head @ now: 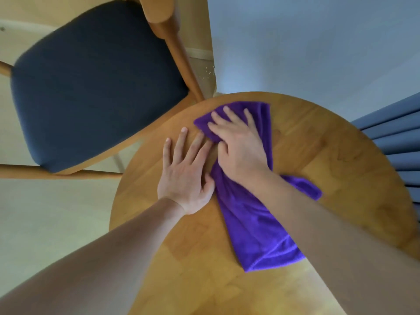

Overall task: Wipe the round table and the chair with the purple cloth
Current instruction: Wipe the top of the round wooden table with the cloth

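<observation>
Right hand (238, 144), fingers spread and flat, pressed the purple cloth (256, 223) onto the round wooden bench (329, 160), while the left hand (186, 173) lay open on bare wood just beside it, thumb touching the cloth's edge. The cloth stretched in a long fold from the far-left part of the top back toward the near side. The bench wipe appeared to be under way, with the chair (91, 87), standing far left, seemingly yet to be done. Any next stroke would need a sweep across the unwiped right half. The cloth's far end lay close to the rim; open wood remained to the right and near.
</observation>
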